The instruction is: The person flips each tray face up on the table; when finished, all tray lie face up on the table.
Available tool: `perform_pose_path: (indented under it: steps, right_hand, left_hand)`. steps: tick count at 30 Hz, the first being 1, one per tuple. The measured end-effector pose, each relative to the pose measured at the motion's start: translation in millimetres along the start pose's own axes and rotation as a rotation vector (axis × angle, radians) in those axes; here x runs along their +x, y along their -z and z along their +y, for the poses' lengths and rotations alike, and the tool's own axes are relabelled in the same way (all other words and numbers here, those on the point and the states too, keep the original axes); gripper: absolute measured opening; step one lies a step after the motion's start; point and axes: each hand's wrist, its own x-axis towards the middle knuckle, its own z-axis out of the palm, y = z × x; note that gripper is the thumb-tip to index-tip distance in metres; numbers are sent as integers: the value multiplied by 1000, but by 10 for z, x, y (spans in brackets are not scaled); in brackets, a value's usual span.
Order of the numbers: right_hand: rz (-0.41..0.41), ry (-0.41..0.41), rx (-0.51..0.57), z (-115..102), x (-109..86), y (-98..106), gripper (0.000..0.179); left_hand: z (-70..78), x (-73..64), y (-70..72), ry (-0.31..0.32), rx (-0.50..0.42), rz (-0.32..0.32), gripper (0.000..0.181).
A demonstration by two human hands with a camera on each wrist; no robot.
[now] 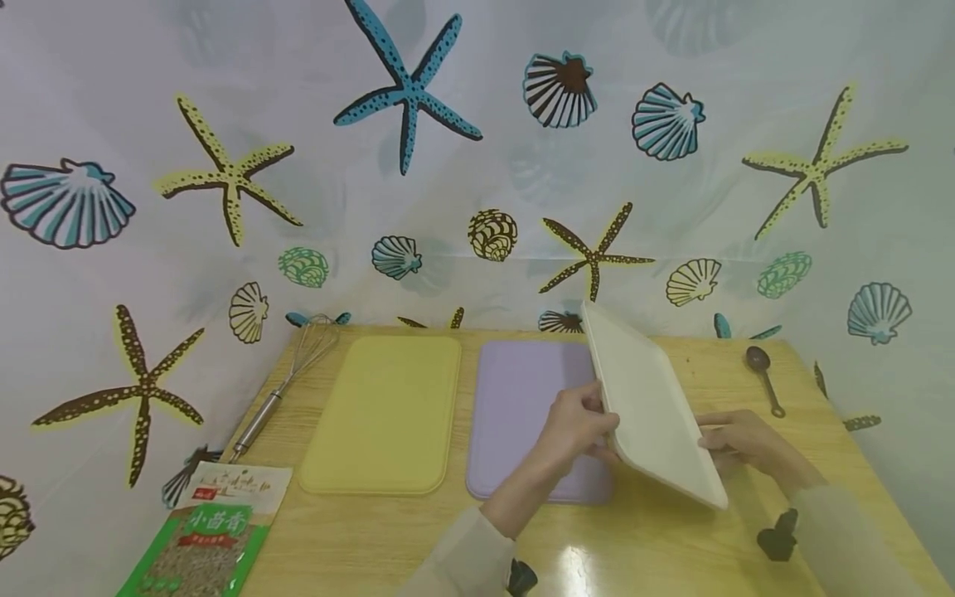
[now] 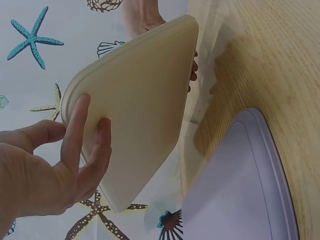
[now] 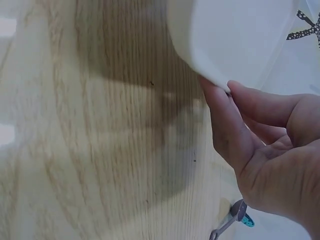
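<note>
A white rectangular board with rounded corners (image 1: 649,398) is held tilted above the table, its left edge raised higher than its right. My left hand (image 1: 570,427) pinches its left edge, thumb on the upper face and fingers spread against the underside, as the left wrist view shows. On the opposite edge my right hand (image 1: 749,448) grips with the thumb on top and fingers beneath; the right wrist view shows this pinch (image 3: 270,125) near a corner. A purple board (image 1: 522,414) lies flat under and left of the white one, partly covered by my left hand.
Left of the purple board lies a yellow board (image 1: 384,414). A whisk (image 1: 276,398) and a green seasoning packet (image 1: 205,539) are along the table's left side. A dark spoon (image 1: 763,373) lies at the back right. A patterned curtain (image 1: 462,166) stands behind the table.
</note>
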Motion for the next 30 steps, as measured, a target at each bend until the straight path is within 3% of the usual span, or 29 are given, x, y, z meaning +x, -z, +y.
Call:
perform_pose_path:
  steps: [10,17,23,30]
  right_hand:
    - [-8,39,11,39,-129,159,61]
    - [42,28,15,58,-205,243,60]
    - [46,36,-32,79,-260,306,56]
    - [109,-31,-75,60,-310,341,57]
  left_hand:
    - [-111,105,41,38,1,37,67]
    - [-190,138,62,34,32,22,60]
    - [-272,156,41,72,62,35,53]
    - [-391,190,13,76,90,18,53]
